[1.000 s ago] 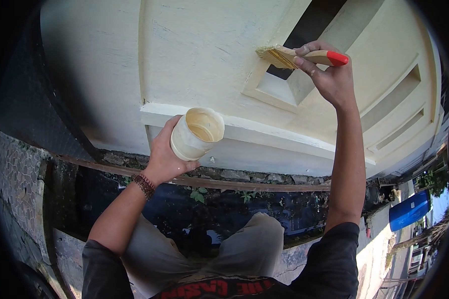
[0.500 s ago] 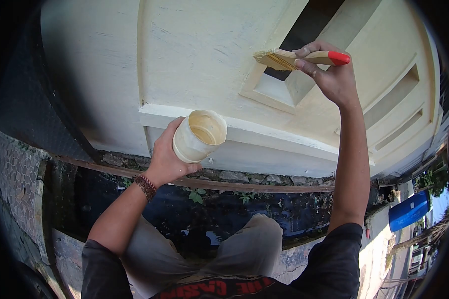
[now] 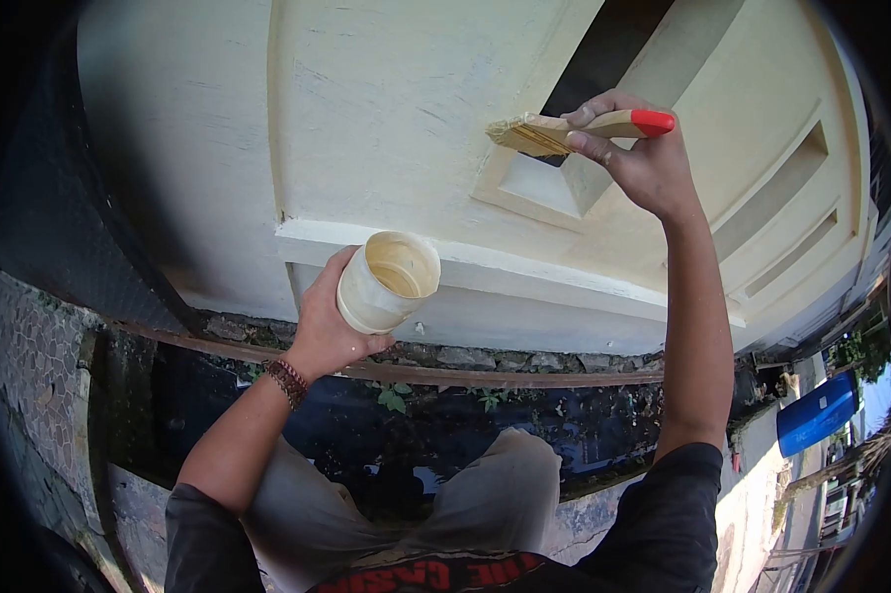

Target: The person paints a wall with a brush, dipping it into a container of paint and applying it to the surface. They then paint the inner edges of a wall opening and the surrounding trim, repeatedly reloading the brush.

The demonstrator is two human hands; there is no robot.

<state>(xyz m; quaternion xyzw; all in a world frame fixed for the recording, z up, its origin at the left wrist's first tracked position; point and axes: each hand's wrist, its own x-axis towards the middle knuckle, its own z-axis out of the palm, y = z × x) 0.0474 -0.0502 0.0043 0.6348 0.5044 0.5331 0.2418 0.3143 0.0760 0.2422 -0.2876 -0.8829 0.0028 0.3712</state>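
Observation:
My left hand (image 3: 325, 321) is wrapped round a cream plastic cup (image 3: 374, 296), tilted so its mouth shows paint-smeared inner walls. In my right hand (image 3: 633, 148) is a flat paintbrush (image 3: 603, 126) with a wooden handle and a red end, pinched between thumb and fingers near the bristles. Those bristles, coated in cream paint, point left at the frame of a recessed opening (image 3: 539, 188) in the wall. Behind both hands stands the cream wall (image 3: 396, 109), with scattered dark streaks on its panel.
A white ledge (image 3: 524, 262) runs along the wall's lower part. Below it lies a ditch of dark water (image 3: 327, 415) with small plants (image 3: 394, 397), under my knees. A dark panel (image 3: 40, 188) stands at left, a blue barrel (image 3: 816, 415) at far right.
My right hand and the paintbrush have moved left and slightly down along the wall. The cup in my left hand has dropped a little and shifted slightly left.

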